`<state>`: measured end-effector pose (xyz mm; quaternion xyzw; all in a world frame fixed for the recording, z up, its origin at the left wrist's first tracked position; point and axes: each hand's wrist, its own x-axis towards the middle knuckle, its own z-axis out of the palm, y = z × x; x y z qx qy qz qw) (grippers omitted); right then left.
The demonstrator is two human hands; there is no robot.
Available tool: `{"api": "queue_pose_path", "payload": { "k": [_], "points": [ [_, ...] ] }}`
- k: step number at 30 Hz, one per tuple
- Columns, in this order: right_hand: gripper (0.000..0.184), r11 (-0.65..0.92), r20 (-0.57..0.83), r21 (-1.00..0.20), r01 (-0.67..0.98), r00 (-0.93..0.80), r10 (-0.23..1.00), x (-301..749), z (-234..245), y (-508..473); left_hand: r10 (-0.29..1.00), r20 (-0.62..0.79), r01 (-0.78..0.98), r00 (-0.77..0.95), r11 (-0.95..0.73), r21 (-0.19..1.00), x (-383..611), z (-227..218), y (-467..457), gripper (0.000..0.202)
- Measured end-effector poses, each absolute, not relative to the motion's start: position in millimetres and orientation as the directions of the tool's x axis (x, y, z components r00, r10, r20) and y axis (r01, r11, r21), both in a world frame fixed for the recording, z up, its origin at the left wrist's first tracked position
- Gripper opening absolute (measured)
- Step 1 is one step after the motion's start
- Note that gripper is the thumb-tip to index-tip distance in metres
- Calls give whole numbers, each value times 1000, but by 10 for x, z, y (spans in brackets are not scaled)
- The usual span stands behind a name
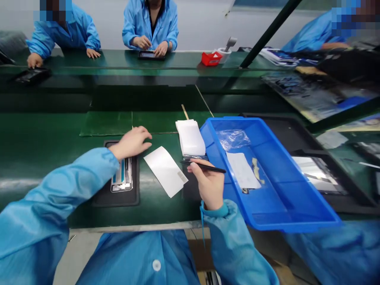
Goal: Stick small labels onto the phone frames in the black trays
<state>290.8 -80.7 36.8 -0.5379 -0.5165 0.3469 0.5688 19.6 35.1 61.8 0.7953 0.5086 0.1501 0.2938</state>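
My left hand [132, 142] is over the upper part of a phone frame [122, 186], its thumb and fingers apart and nothing between them. The frame has a silver edge and a blue strip, and it lies on a black padded mat [135, 198]. Pinched in my right hand [211, 188] is a pair of black tweezers [215, 169], pointing left. Between my hands a white sheet [163, 170] with a small grey printed patch lies at a slant. Beyond the tweezers' tip sits a stack of white sheets [191, 138].
A blue bin [297, 225] at my right holds clear plastic wrap [233, 138] and a white paper [243, 170]. Black trays [285, 132] lie beyond it. Across the green bench, people in blue coats work near a red box [211, 59]. A dark post [270, 33] slants upward.
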Motion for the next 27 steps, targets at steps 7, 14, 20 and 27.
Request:
{"api": "queue_pose_path", "payload": {
  "k": [7, 14, 20, 27],
  "points": [
    [28, 87, 116, -987, 132, 234, 965, 3029, 198, -933, 769, -14, 739, 640, -609, 289, 1003, 208, -470, 76],
    [27, 69, 64, -957, 283, -27, 998, 3129, 43, -996, 461, -100, 458, 882, -783, 422, 621, 143, -242, 74],
    [21, 157, 130, -867, 472, -90, 987, 3212, -75, -1070, 462, -105, 461, 881, -784, 417, 632, 187, -320, 63],
    [15, 199, 150, -859, 472, -139, 979, 3287, -132, -1112, 497, -93, 489, 862, -771, 409, 638, 197, -384, 61]
  ]
}}
